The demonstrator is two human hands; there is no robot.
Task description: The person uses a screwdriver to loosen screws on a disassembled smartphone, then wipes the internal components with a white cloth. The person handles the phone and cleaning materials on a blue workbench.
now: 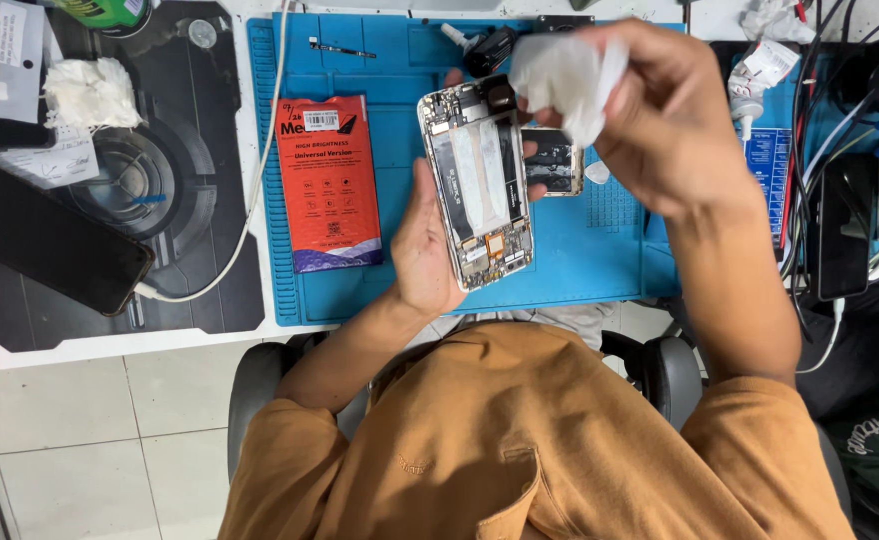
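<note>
My left hand [423, 250] holds an opened phone frame [476, 186] upright above the blue work mat [600, 255], its inner side with white strips and small boards facing me. My right hand [665, 125] pinches a crumpled white wipe [566, 72] just above the top right corner of the frame, touching or nearly touching it. A second small phone part [553, 160] lies on the mat behind the frame, partly hidden by it.
An orange flat package [328, 182] lies on the mat's left part. A black phone [50, 235] with a white cable, a white tissue wad [90, 92] and a black mat [175, 230] are at left. Tangled cables [840, 150] and a dark device crowd the right.
</note>
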